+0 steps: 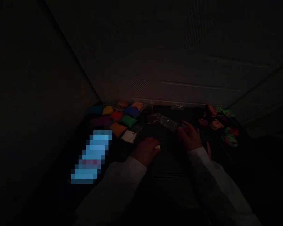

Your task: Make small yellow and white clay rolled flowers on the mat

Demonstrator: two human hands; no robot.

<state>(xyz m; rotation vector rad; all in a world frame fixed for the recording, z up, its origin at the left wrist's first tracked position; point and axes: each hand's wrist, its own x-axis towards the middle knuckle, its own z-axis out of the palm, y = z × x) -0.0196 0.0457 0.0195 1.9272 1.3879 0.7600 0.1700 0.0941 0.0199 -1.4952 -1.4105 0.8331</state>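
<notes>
While the left hand is curling just below the centre of the frame, its thumb and fingers are pinching a small pale yellow lump, which is protruding from the right side of the grip at the fingertips. Right of centre, the right hand is bending its fingers beside the right end of a clear plastic bag; darkness is hiding whether it is gripping anything, so I cannot tell. Just up and left of the left hand, a white packet is lying near its knuckles.
</notes>
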